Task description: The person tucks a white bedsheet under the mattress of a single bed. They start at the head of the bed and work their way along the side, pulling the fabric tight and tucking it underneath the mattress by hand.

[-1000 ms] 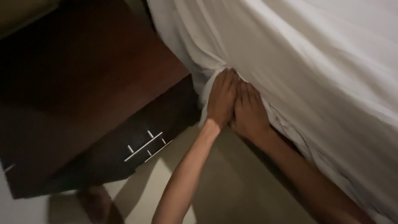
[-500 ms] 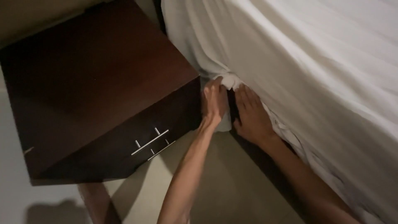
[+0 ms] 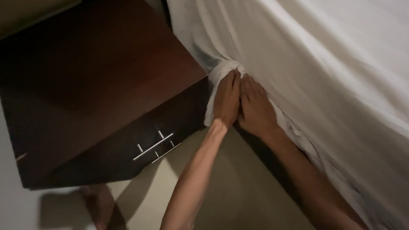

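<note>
A white bed sheet (image 3: 324, 72) covers the mattress at the right and hangs over its corner. My left hand (image 3: 227, 100) presses flat against a bunched fold of the sheet at that corner, fingers pointing up. My right hand (image 3: 255, 108) lies beside it, touching it, with its fingers pushed into the sheet where it meets the dark bed base (image 3: 272, 164). The fingertips of both hands are partly hidden in the cloth.
A dark brown wooden nightstand (image 3: 98, 85) stands left of the bed corner, close to my left hand, with metal bar handles (image 3: 155, 147) on its front. Pale floor (image 3: 230, 191) lies below, and my bare foot (image 3: 100, 204) shows at the bottom left.
The view shifted, so the nightstand and bed corner sit further right. My hands stayed together at the corner, and more bunched sheet now shows beside my left hand.
</note>
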